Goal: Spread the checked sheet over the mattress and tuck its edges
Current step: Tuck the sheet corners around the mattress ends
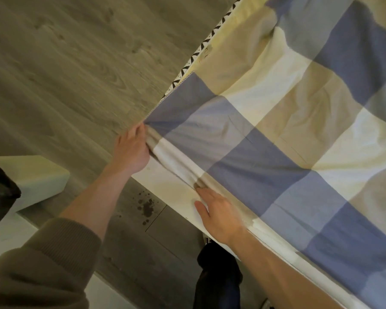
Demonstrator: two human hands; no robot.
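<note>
Head view, looking down at one corner of the bed. The checked sheet (265, 152) – blue, beige and white squares – already lies across the top of the mattress (165, 188), whose pale side shows as a bare strip between the two hands. Shallow wrinkles run over the middle of the cloth. Along the far edge a black-and-white patterned trim (194, 56) shows just beyond the sheet's hem, so that side appears not yet tucked.

The left hand (133, 150) is at the corner, its fingers curled round the gathered edge of the sheet, thumb uppermost. The right hand (218, 216) lies flat against the mattress side further along the near edge, fingers straight and pointing into a rolled fold of the cloth; the fingertips are hidden under that fold. An olive sleeve (42, 264) covers the left upper arm, and wooden floor (54, 63) lies beyond the corner.

Stage, as judged – spreading is largely done and tucking is in hand at this corner and near edge. Left to do: seating the fold between the hands, the far edge, and smoothing the wrinkles; the other corners are out of view.
</note>
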